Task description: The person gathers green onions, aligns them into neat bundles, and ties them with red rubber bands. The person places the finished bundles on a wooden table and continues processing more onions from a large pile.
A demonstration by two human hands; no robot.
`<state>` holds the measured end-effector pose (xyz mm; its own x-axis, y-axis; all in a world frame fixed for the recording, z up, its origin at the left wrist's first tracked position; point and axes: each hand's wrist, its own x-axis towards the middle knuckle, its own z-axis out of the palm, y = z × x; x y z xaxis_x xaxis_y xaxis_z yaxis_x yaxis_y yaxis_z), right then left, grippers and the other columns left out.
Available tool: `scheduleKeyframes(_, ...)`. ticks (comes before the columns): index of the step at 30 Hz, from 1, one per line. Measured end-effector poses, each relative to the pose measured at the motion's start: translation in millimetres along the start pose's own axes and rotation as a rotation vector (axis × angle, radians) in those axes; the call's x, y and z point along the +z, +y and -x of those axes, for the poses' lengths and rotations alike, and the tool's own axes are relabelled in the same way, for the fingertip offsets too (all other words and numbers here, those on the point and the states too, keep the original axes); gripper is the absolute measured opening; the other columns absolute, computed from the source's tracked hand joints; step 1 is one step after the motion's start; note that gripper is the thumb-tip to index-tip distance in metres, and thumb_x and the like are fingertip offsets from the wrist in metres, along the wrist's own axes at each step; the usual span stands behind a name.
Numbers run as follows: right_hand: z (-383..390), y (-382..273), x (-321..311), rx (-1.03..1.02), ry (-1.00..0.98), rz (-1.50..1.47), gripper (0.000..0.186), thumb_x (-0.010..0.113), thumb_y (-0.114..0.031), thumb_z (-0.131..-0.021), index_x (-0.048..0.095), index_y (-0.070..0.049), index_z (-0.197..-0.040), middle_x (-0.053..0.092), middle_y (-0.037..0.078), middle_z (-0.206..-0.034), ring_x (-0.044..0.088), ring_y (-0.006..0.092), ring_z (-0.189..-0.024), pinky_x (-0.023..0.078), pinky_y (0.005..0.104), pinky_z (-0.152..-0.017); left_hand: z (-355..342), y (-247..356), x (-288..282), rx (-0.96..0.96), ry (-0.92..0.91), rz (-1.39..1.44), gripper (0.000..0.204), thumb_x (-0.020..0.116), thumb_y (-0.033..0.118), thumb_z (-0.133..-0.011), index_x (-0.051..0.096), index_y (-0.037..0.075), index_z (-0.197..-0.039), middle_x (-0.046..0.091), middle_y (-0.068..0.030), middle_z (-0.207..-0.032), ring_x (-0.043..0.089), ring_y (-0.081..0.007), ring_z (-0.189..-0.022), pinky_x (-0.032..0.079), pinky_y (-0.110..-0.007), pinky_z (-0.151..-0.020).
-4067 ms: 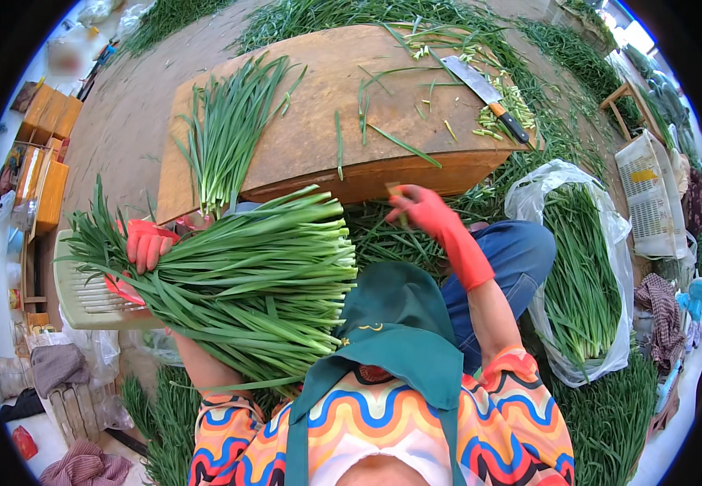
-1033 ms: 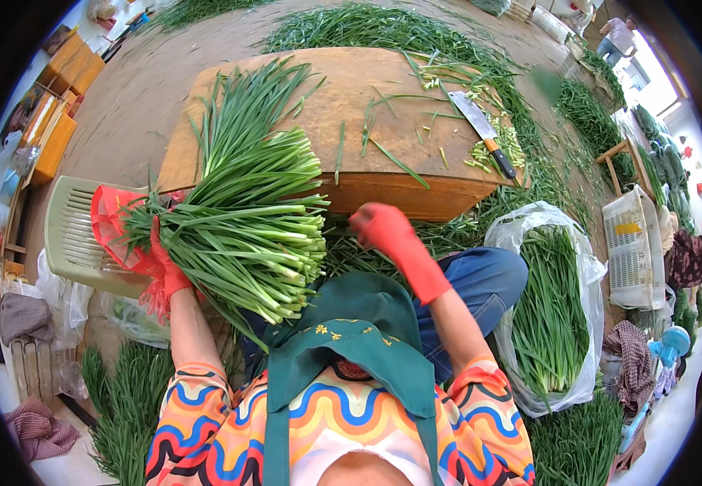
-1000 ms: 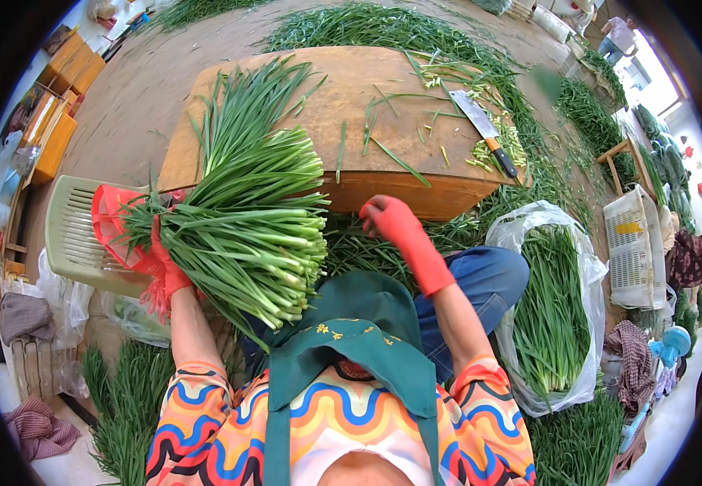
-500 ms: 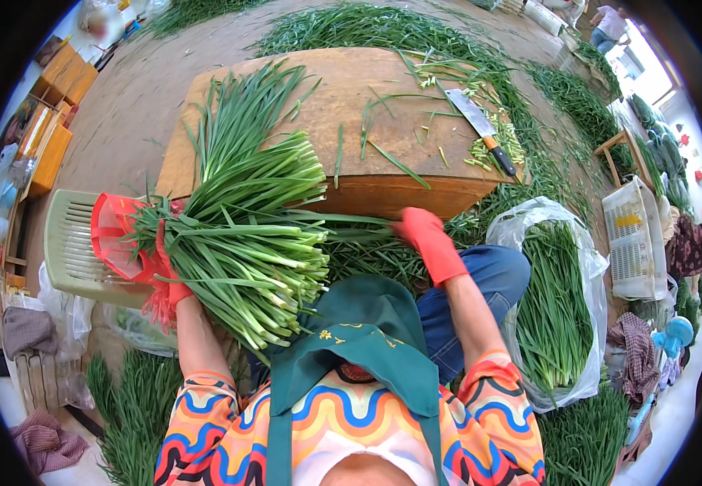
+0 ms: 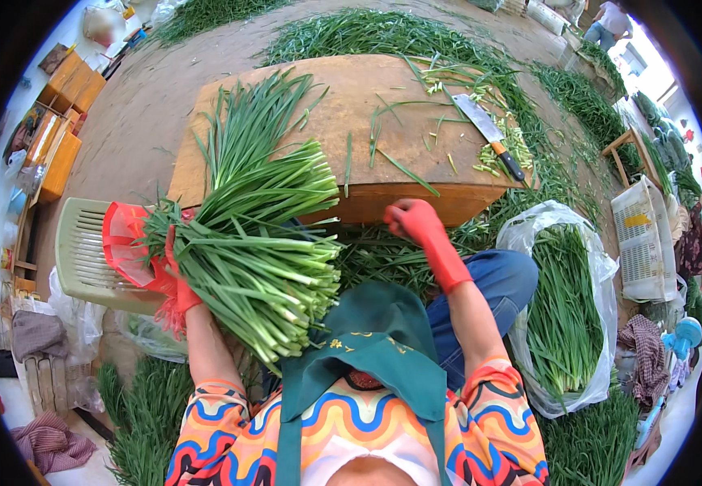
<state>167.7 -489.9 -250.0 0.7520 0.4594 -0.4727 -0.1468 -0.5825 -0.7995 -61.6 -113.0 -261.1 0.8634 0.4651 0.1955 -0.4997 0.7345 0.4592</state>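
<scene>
The left hand [image 5: 179, 283] is clamped round the leafy end of the green stalks [image 5: 262, 271] — just short of the table [image 5: 375, 85]. The right hand [image 5: 409, 219] has its fingers curled together, its contents unclear.

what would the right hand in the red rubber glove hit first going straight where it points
Probably the front side of the brown wooden table, just ahead of the right hand; height unclear, so it could pass over.
</scene>
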Motion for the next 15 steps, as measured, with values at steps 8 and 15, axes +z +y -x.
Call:
scheduleKeyframes(8, 28, -79, 50, -0.496, -0.176, 0.014, 0.036, 0.056, -0.025, -0.081, 0.054, -0.002, -0.107, 0.061, 0.009, -0.098, 0.057, 0.0161, -0.084, 0.043, 0.0286, -0.075, 9, 4, 11, 0.073, 0.064, -0.117, 0.034, 0.044, 0.025, -0.087, 0.048, 0.004, -0.114, 0.055, -0.01, -0.109, 0.052, -0.0201, -0.099, 0.039, -0.033, -0.09)
scheduleKeyframes(15, 3, -15, 30, -0.1, -0.086, 0.241, 0.027, 0.055, -0.027, -0.08, 0.061, -0.005, -0.095, 0.064, 0.008, -0.082, 0.059, 0.0149, -0.066, 0.045, 0.0289, -0.063, 18, 14, 29, 0.154, 0.042, -0.293, 0.036, 0.039, 0.03, -0.087, 0.054, 0.001, -0.103, 0.058, -0.0096, -0.102, 0.051, -0.0195, -0.098, 0.037, -0.031, -0.089)
